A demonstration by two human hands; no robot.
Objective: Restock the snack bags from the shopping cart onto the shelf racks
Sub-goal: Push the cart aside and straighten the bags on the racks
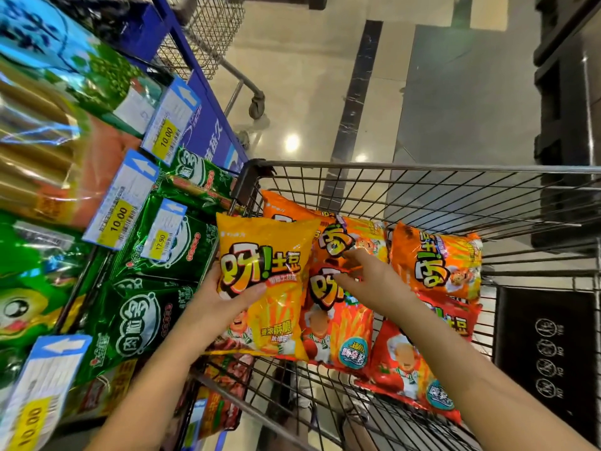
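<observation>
One yellow chip bag [260, 281] pinched in my left hand [218, 301]; my right hand [361, 281], fingers spread above the cart [422, 167], should pinch the red bag [335, 320] by its top edge.

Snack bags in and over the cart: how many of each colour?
Yellow: 1, the yellow bag, held in the left hand.
Orange: 3, at the back of the shopping cart.
Red: 3, under the right hand.
Total: 7 visible.

Shelf packs [42, 76] left of the left hand [213, 301] blurred and edge-cropped, orange bag [328, 242] beyond the right hand [367, 281] partly covered, price tag [39, 388] print unreadable
</observation>
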